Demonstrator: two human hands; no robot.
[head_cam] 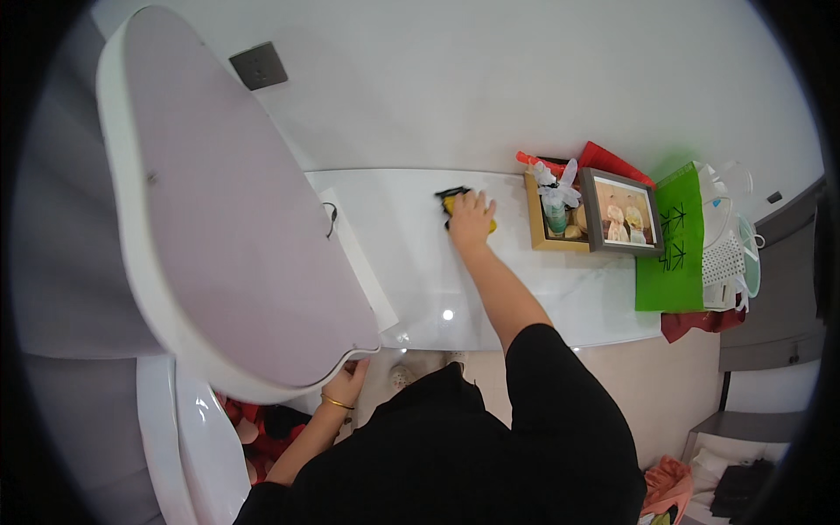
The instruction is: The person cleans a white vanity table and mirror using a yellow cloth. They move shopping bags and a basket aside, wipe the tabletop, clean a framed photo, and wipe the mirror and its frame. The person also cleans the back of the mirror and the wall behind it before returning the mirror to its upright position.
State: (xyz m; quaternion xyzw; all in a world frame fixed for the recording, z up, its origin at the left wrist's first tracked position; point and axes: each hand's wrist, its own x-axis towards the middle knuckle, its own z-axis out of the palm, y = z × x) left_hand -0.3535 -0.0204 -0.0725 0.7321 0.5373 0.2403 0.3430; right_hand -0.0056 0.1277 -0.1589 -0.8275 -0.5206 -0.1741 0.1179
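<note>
My right hand reaches out over the white tabletop. Its fingers are closed over a yellow and black object, mostly covered, so its exact kind is unclear. My left hand, with a gold bangle at the wrist, is down by the lower edge of a large curved panel with a white rim. That edge hides part of the hand, so whether it grips the panel or only lies beside it cannot be told. The panel leans over the left part of the table, above a white base.
On the right stand a box with small bottles, a framed photo and a green paper bag bearing writing. A short black cable hangs by the panel. A wall socket is behind. A glossy white curved surface lies lower left.
</note>
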